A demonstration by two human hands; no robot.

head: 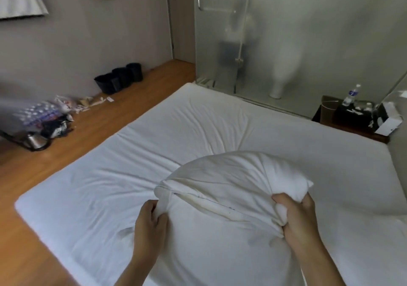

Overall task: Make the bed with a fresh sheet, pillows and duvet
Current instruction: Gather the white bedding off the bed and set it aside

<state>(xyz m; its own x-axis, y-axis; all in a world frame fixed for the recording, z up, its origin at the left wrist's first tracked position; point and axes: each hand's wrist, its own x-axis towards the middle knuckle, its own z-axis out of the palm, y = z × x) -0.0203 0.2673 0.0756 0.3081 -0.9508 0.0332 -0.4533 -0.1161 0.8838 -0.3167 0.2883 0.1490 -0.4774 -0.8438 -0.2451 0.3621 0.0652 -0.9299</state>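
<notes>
A white pillow (233, 175) in a white pillowcase is held up over the bed, close in front of me. My left hand (150, 221) grips the pillowcase's left edge near its open seam. My right hand (295, 215) clutches a bunch of the fabric at the pillow's right corner. Under them lies the bed (105, 188), covered by a wrinkled white sheet. More white bedding (394, 226) shows at the right edge of the view.
Wooden floor (66, 153) runs along the bed's left side, with black bins (119, 78), a kettle (35, 141) and a pile of packets (44, 114) by the wall. A frosted glass bathroom wall (286, 32) stands behind the bed. A dark bedside table (350, 116) holds a water bottle (351, 95).
</notes>
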